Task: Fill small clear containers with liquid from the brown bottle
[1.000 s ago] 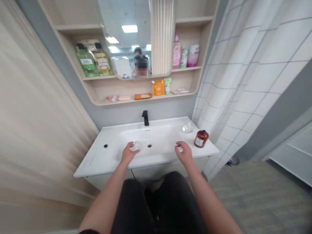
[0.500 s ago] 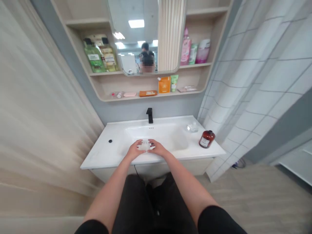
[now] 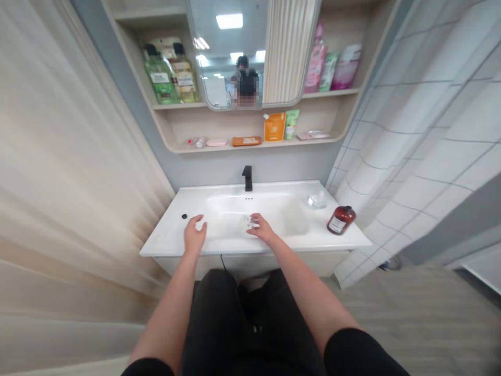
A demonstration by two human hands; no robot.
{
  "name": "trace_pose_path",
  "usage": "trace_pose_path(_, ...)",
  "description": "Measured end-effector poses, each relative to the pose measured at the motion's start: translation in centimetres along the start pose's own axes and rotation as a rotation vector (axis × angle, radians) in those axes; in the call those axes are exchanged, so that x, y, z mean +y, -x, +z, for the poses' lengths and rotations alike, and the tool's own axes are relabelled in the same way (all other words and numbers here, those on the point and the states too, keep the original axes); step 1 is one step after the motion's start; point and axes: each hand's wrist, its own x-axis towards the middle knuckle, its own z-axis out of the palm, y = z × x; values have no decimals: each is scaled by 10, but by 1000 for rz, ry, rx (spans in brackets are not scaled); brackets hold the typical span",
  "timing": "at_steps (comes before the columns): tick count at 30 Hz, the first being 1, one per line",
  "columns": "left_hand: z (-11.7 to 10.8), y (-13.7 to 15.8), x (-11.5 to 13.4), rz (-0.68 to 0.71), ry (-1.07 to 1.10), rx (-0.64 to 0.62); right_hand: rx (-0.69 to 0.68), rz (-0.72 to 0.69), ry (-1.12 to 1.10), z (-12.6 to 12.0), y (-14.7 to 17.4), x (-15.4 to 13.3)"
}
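Observation:
My right hand (image 3: 261,228) is over the front of the white sink basin (image 3: 297,219), with its fingers curled round the side of a small clear container (image 3: 247,223). The container is see-through against the white basin, so its exact kind is hard to make out. Apart from it, my left hand (image 3: 194,233) hovers over the left front of the counter, thumb and fingers spread, holding nothing. A small black round piece (image 3: 184,216) lies on the counter just beyond my left hand.
A black faucet (image 3: 248,178) stands behind the basin. On the counter's right are an amber bottle (image 3: 341,219) with a white label and a clear object (image 3: 317,200). Above, a shelf (image 3: 219,149) carries an orange pouch (image 3: 274,127), a green tube (image 3: 291,124) and other toiletries.
My left hand has let go of the clear container and moved left. My right hand keeps it and has shifted slightly right. The whole view has shifted a little.

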Motion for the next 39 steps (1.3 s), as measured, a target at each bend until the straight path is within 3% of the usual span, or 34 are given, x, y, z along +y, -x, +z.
trace_pose_path(1, -23, -2, -12, -22, -136, 96, -4, -1, 0, 0, 0, 0)
trace_pose_path(3, -65, -5, -35, -87, -393, 165, -13, -9, 13, -1, 1, -2)
trace_pose_path(6, -105, -12, -62, -210, -646, 89, -9, -28, 39, -1, 0, -2)
trace_pose_path(11, -117, -29, -86, -350, -701, -182, -16, -25, 48, -1, 1, -2)
trace_pose_path(15, -116, -34, -87, -359, -634, -165, -14, -23, 70, -2, 1, -5)
trace_pose_path(17, -110, -31, -72, -316, -510, -82, -23, -39, 86, -3, 1, -5)
trace_pose_path(20, -83, -22, -24, -131, -235, -43, -32, -43, 104, -3, 0, -5)
trace_pose_path(24, -25, -10, 54, 231, 69, -246, -35, -28, 97, -2, 2, -6)
trace_pose_path(27, 9, -9, 95, 293, 99, -342, -26, -32, 101, -1, 5, -9)
trace_pose_path(32, 24, -22, 125, 383, -71, -413, -33, -42, 109, 0, 6, -12)
trace_pose_path(39, 19, -35, 134, 427, -207, -470, -14, -47, 63, 0, 4, -7)
